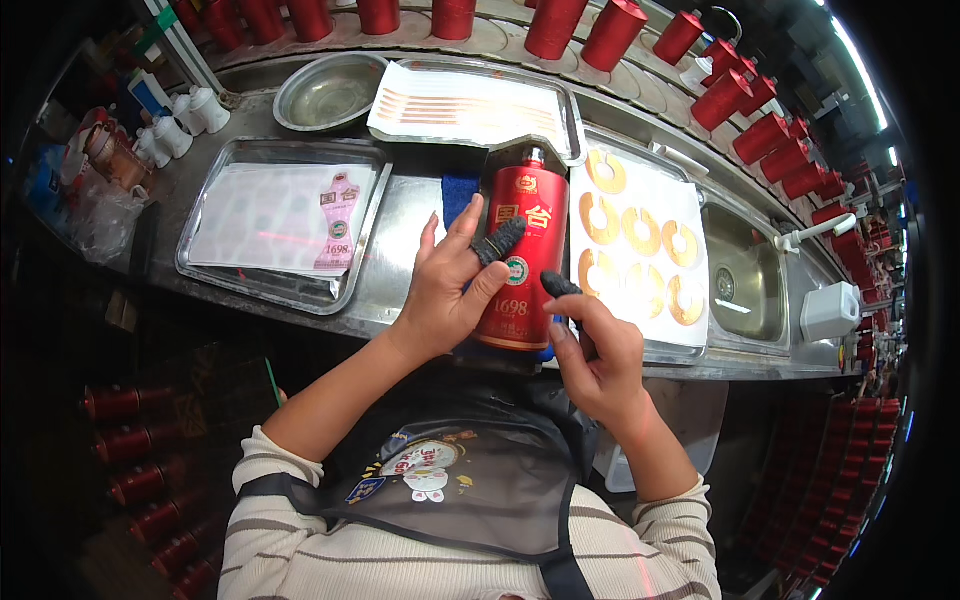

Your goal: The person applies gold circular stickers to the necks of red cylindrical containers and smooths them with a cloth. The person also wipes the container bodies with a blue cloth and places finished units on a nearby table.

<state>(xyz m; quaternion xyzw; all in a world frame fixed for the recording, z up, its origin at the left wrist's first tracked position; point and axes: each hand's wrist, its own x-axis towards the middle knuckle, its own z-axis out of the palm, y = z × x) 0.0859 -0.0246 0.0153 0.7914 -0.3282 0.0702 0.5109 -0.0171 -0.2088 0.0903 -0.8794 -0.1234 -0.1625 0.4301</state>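
Steel counter [408, 205]: one red bottle [540, 260] between two hands [450, 285] [608, 358] (three trays [577, 118]).

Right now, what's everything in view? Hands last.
bottle: one, red, centre
other bottles: many, red, back, right and lower left
trays: three, silver, left, back and right
label: one, pink, left tray
strips: several, copper, back tray
open rings: about seven, gold, right tray
bowl: one, silver, back left
small containers: several, white, far left
cloth: one, blue, beside bottle
sink: one, silver, right
tap: one, white, at sink
jug: one, white, right of sink
apron: one, black, lower centre
left hand: one, black-covered finger, over bottle
right hand: one, black-covered finger, right of bottle
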